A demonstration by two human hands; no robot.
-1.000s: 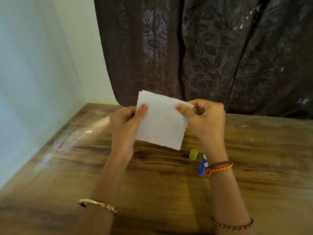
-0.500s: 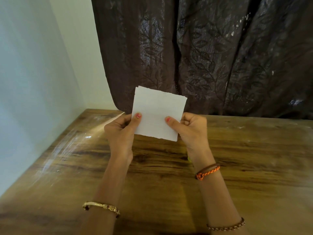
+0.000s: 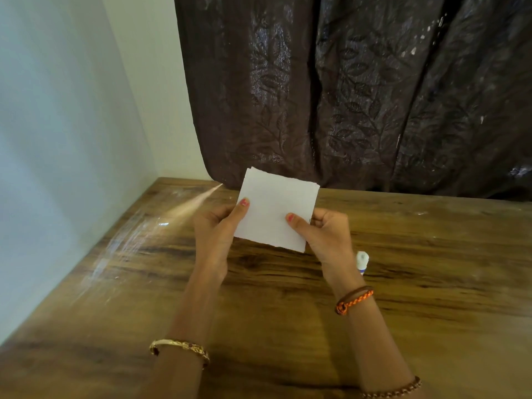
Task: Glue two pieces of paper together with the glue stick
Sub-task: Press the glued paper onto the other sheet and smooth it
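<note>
Right now you hold the paper (image 3: 275, 210) up off the table (image 3: 431, 254), one side in each hand. Your left hand (image 3: 214, 234) pinches its left edge with the thumb laid across the front, and your right hand (image 3: 322, 234) pinches the lower right corner the same way, the other fingers curled behind. A second edge peeks out along the top left, so this looks like both pieces stacked, though you cannot tell from here whether glue is between them.

If they are joined, the step is pressing. Keep the edges lined up before you squeeze, since the torn borders do not match exactly. Run your thumbs from the middle outward so no bubble or ridge stays. Laying the sheets flat on the wood between your hands would likely give a firmer, more even press than working in the air.

The glue stick (image 3: 362, 262) lies on the table just right of your right wrist, mostly hidden behind it, white tip showing.

Under your hands the wood is grainy brown, with pale scuffed streaks off to your left. Beyond your fingertips hangs a dark curtain (image 3: 359, 96) with a leaf pattern, and a pale wall (image 3: 57, 125) runs along your left.
</note>
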